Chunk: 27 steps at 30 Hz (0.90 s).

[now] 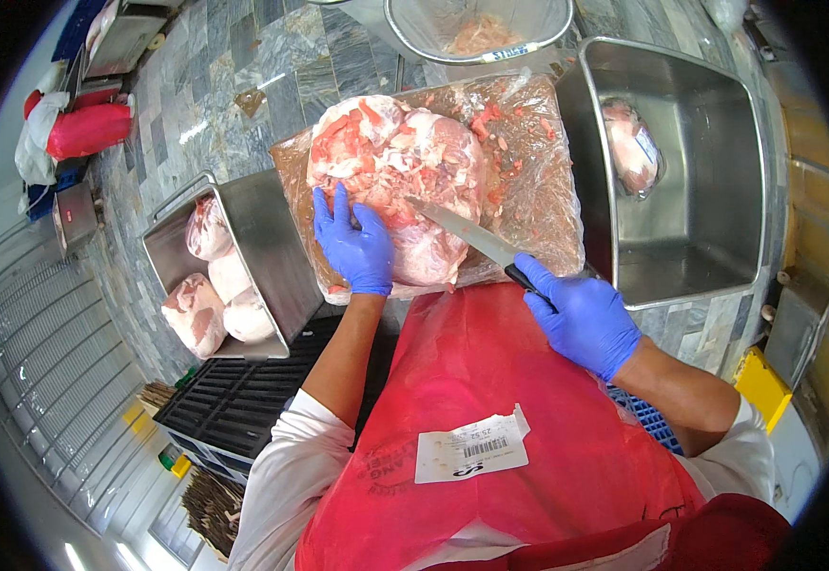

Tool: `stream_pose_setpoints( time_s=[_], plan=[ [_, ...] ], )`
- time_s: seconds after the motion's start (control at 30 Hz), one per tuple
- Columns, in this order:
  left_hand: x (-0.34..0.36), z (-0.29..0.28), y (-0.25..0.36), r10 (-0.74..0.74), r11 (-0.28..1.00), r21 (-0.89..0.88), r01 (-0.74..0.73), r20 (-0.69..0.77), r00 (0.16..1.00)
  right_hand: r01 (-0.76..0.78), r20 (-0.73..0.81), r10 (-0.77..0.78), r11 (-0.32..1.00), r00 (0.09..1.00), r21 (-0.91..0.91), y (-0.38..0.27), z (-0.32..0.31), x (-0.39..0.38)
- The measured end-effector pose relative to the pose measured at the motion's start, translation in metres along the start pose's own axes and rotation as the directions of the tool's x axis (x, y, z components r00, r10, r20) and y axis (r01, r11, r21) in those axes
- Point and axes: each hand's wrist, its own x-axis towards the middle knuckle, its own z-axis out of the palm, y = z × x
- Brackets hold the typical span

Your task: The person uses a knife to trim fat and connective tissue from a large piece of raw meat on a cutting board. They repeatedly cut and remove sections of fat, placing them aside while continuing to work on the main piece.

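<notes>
A large piece of raw meat (438,157), pink with pale fat, lies on a brown board (528,205) covered in clear plastic film. My left hand (354,240), in a blue glove, rests on the near left part of the meat with its fingers stretched out. In my blue-gloved right hand (585,319) is the black handle of a knife (476,233). The blade points up and left, its tip against the middle of the meat. Small red scraps (490,119) are scattered over the film right of the meat.
Left of the board, a metal bin (281,243) holds several pieces of meat (195,314). A deeper metal bin (690,228) on the right contains one wrapped piece (631,147). Beyond the board stands a lined round container (414,43) with trimmings. A black crate (234,409) is at lower left.
</notes>
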Motion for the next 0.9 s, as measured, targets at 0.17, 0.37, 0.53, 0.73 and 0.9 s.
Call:
stream_pose_setpoints(
  time_s=[0.17, 0.37, 0.53, 0.73, 0.9],
  plan=[
    [0.001, 0.003, -0.001, 0.01, 1.0, 0.017, -0.009, -0.046, 0.999, -0.022, -0.134, 0.026, 0.999, 0.991, 0.029, 0.019, 0.06, -0.01],
    [0.0, 0.0, -0.001, -0.004, 1.0, 0.011, 0.004, -0.02, 1.0, -0.102, 0.011, 0.184, 0.495, 0.983, 0.863, 0.043, 0.132, -0.012],
    [0.002, -0.003, 0.001, -0.001, 1.0, -0.024, 0.001, 0.012, 1.0, -0.345, 0.308, 0.217, 0.161, 0.926, 0.924, 0.033, 0.101, -0.028],
    [-0.003, 0.0, -0.009, 0.032, 0.999, -0.011, -0.032, -0.018, 0.999, -0.176, 0.077, 0.16, 0.934, 0.984, 0.31, 0.016, -0.003, -0.023],
    [0.003, 0.0, -0.005, 0.039, 0.999, 0.02, -0.039, 0.004, 0.999, -0.018, 0.168, -0.064, 0.894, 0.984, 0.447, 0.06, -0.038, 0.032]
  ],
)
